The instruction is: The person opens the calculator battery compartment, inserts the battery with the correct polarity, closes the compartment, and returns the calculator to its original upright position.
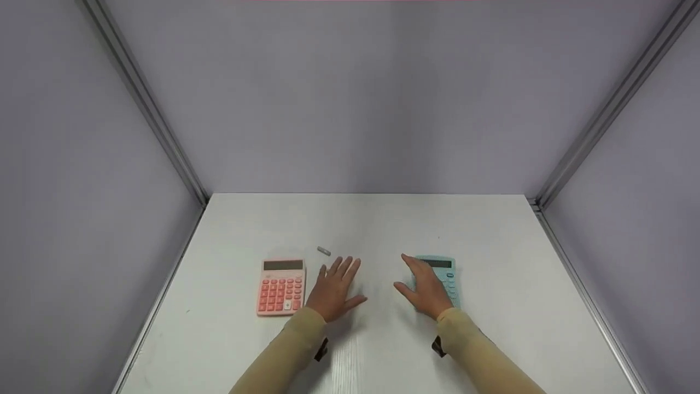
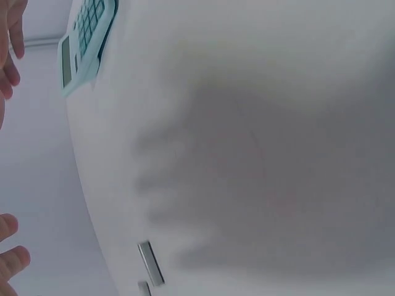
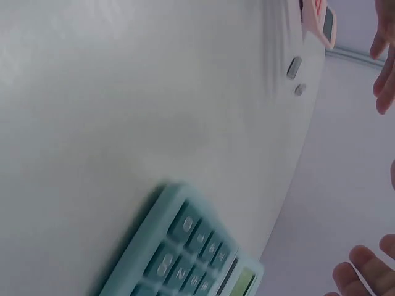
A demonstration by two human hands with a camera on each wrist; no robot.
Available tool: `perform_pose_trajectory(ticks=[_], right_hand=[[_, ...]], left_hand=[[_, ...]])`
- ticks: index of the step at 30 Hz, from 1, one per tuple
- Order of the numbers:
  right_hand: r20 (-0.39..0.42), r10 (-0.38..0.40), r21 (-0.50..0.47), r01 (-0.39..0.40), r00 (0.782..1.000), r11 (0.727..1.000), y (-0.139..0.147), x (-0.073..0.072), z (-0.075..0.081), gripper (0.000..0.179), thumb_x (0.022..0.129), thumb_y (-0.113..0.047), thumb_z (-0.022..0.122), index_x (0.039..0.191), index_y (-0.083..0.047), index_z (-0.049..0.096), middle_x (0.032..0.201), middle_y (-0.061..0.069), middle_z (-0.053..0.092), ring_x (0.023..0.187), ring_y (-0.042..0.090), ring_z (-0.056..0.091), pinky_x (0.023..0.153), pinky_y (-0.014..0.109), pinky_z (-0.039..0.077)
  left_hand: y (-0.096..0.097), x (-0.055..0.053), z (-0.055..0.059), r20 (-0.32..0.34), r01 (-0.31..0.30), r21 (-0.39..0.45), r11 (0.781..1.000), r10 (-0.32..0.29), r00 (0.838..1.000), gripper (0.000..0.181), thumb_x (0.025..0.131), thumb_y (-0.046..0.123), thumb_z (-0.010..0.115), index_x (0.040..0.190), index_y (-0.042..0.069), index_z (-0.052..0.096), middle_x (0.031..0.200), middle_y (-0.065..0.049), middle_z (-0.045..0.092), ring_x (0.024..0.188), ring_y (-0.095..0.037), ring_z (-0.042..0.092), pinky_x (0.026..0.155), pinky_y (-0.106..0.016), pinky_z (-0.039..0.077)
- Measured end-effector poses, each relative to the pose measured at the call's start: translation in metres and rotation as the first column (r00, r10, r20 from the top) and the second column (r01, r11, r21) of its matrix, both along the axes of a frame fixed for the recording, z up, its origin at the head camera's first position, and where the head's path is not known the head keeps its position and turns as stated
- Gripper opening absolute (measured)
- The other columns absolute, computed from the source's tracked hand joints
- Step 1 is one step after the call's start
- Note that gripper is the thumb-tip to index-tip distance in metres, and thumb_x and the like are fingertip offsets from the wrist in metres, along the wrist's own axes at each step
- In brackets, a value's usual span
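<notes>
My left hand (image 1: 334, 291) hovers over the white table with its fingers spread and nothing in them, just right of a pink calculator (image 1: 281, 287). A small grey stick-like piece (image 1: 324, 250) lies beyond its fingertips; in the left wrist view this grey piece (image 2: 150, 263) has a second short bit beside it. My right hand (image 1: 427, 288) is held above a teal calculator (image 1: 449, 282), thumb and fingers apart, covering the calculator's left side in the head view. In the right wrist view the teal calculator's keys (image 3: 185, 253) show below the empty hand.
Pale grey panels (image 1: 350, 98) enclose the white table (image 1: 229, 350) at the back and both sides, with metal rails (image 1: 153, 115) at the corners. Dark wrist-worn devices (image 1: 439, 347) sit under the sleeves.
</notes>
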State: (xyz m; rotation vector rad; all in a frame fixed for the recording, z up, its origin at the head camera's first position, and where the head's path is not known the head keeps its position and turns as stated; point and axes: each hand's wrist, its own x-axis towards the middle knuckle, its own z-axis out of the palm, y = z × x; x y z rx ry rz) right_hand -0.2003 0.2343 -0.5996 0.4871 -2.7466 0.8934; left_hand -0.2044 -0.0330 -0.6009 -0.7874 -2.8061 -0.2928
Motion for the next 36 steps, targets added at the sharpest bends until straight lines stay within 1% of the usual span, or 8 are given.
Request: perform_pose_trajectory(ticks=[4,7,13,16,23,27,30,36], right_hand=[[-0.005,0.019,-0.013,-0.019,1.000,1.000,-0.014,0.006,0.000,0.069,0.090,-0.042,0.066,0.147,-0.013,0.040,0.145,0.007,0.045,0.134,0.027,0.041,0.109,0.047,0.035],[0.012,0.030,-0.024,-0.030,0.999,0.999,-0.023,0.010,-0.001,0.070,0.089,-0.043,0.066,0.147,-0.014,0.039,0.146,0.006,0.045,0.134,0.027,0.040,0.109,0.047,0.036],[0.033,0.052,-0.049,-0.051,0.998,0.998,-0.037,0.015,-0.004,0.073,0.088,-0.044,0.068,0.147,-0.012,0.039,0.145,0.007,0.044,0.134,0.026,0.040,0.109,0.046,0.036],[0.063,0.050,-0.035,-0.048,0.997,0.998,-0.045,0.017,-0.006,0.076,0.087,-0.048,0.067,0.148,-0.013,0.037,0.146,0.006,0.043,0.134,0.025,0.040,0.110,0.044,0.036],[0.136,0.032,-0.054,-0.025,0.990,0.998,-0.064,0.024,-0.012,0.080,0.086,-0.051,0.067,0.149,-0.016,0.034,0.147,0.005,0.041,0.135,0.024,0.038,0.110,0.044,0.035],[0.164,0.033,-0.081,-0.020,0.986,0.997,-0.075,0.028,-0.016,0.080,0.085,-0.048,0.069,0.150,-0.016,0.033,0.148,0.005,0.041,0.136,0.025,0.038,0.110,0.044,0.035],[0.197,0.036,-0.088,-0.019,0.980,0.996,-0.084,0.031,-0.019,0.081,0.085,-0.050,0.068,0.150,-0.017,0.033,0.148,0.004,0.040,0.136,0.024,0.037,0.111,0.044,0.034],[0.265,0.054,-0.085,-0.033,0.963,0.996,-0.102,0.035,-0.022,0.083,0.084,-0.053,0.067,0.151,-0.022,0.031,0.149,0.003,0.039,0.137,0.024,0.036,0.111,0.044,0.033]], left_hand=[[-0.018,-0.002,-0.002,-0.023,-0.024,0.020,1.000,0.024,0.999,0.084,0.089,0.063,0.052,0.153,0.015,0.026,0.152,-0.011,0.036,0.139,-0.033,0.033,0.106,-0.060,0.033],[-0.032,-0.004,-0.004,-0.032,-0.047,0.045,0.998,0.048,0.998,0.084,0.089,0.061,0.056,0.152,0.013,0.028,0.152,-0.012,0.036,0.138,-0.035,0.034,0.106,-0.062,0.033],[-0.058,-0.008,-0.007,0.004,-0.110,0.066,0.992,0.110,0.994,0.084,0.088,0.058,0.058,0.152,0.013,0.028,0.153,-0.013,0.034,0.139,-0.035,0.031,0.107,-0.062,0.029],[-0.071,-0.008,-0.007,0.010,-0.145,0.074,0.987,0.145,0.989,0.083,0.088,0.057,0.059,0.152,0.013,0.028,0.153,-0.013,0.034,0.140,-0.035,0.031,0.108,-0.062,0.028],[-0.100,-0.013,-0.012,0.056,-0.220,0.097,0.971,0.216,0.975,0.083,0.088,0.055,0.061,0.152,0.012,0.030,0.152,-0.015,0.034,0.140,-0.036,0.028,0.108,-0.066,0.024],[-0.114,-0.019,-0.014,0.042,-0.245,0.095,0.965,0.242,0.969,0.082,0.088,0.056,0.061,0.150,0.010,0.033,0.151,-0.017,0.035,0.139,-0.039,0.030,0.105,-0.068,0.027],[-0.124,-0.023,-0.015,0.047,-0.267,0.111,0.957,0.263,0.964,0.082,0.087,0.054,0.062,0.149,0.009,0.033,0.150,-0.019,0.036,0.138,-0.041,0.031,0.104,-0.069,0.026],[-0.140,-0.027,-0.016,0.112,-0.339,0.096,0.936,0.329,0.938,0.085,0.089,0.055,0.060,0.152,0.008,0.027,0.151,-0.022,0.031,0.138,-0.042,0.027,0.104,-0.070,0.024]])
